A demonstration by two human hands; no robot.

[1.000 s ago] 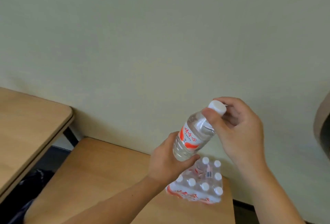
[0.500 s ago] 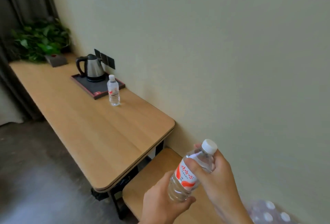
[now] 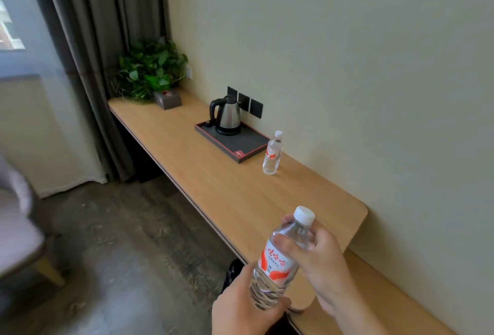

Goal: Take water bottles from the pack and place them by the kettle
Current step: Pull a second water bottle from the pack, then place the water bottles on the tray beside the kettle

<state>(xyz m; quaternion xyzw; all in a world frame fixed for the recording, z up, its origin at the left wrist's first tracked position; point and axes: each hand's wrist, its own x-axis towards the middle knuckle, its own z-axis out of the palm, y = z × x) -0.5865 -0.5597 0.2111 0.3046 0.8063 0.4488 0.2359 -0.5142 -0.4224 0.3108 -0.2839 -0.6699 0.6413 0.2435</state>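
A clear water bottle (image 3: pixel 278 262) with a white cap and a red-and-white label is tilted between both hands, low in the view. My left hand (image 3: pixel 240 313) cups its base; my right hand (image 3: pixel 323 259) wraps its upper body below the cap. A steel kettle (image 3: pixel 227 115) with a black handle stands on a dark red-edged tray (image 3: pixel 248 145) on the long wooden desk (image 3: pixel 203 171). A second water bottle (image 3: pixel 272 154) stands upright on the desk just right of the tray. The pack is out of view.
A leafy potted plant (image 3: pixel 149 70) and a small grey box (image 3: pixel 167 99) sit at the desk's far end by dark curtains (image 3: pixel 99 40). Black wall sockets (image 3: pixel 244 101) are behind the kettle. A lower wooden bench (image 3: pixel 374 297) lies under my right hand. A chair (image 3: pixel 18 227) stands at the left.
The view has swung left from the pack on the bench to the desk with the kettle, which now looks closer. Both hands have kept hold of the bottle throughout.
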